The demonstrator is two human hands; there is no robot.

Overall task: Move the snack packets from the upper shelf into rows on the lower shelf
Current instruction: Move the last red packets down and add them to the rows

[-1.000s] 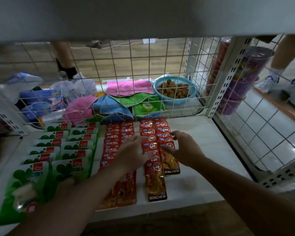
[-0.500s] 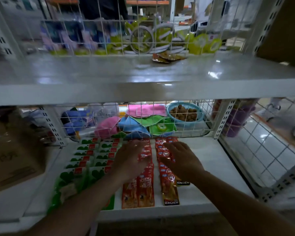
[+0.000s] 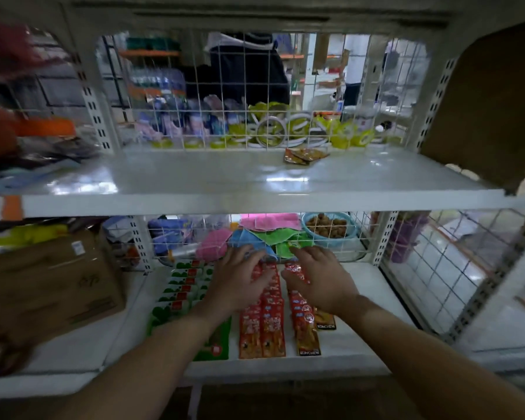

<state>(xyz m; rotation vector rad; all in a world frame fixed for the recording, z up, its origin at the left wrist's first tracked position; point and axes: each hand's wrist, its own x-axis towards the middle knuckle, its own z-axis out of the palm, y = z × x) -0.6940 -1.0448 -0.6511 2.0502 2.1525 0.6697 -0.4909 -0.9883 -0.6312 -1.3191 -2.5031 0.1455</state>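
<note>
Hands were both down on the white lower shelf [image 3: 376, 286], palms flat and fingers spread, not gripping anything as far as I could see. Left hand [image 3: 240, 280] lay over the far end of the red snack packet rows [image 3: 262, 328], and the right hand [image 3: 319, 283] pressed on the far end of the orange-red packets with the black KONCHEW strip [image 3: 308, 334], just beside at 3 o'clock. The two hands sat close together but weren't touching.

Rows of green and white packets with red labels [image 3: 181, 286] ran at 9 o'clock of the left hand, partly under that forearm.

Up at 12 o'clock, the glossy white upper shelf [image 3: 194, 177] had a small pile of brown-orange snack packets [image 3: 305, 155] lying near its back wire grid, well apart from both hands.

Behind the lower wire grid sat a light blue plastic basket of brown round things [image 3: 328, 227] at roughly 1 o'clock of the right hand, plus pink and green folded cloths [image 3: 270, 225]. Brown cardboard box [image 3: 43, 283] stood off at 9 o'clock.
</note>
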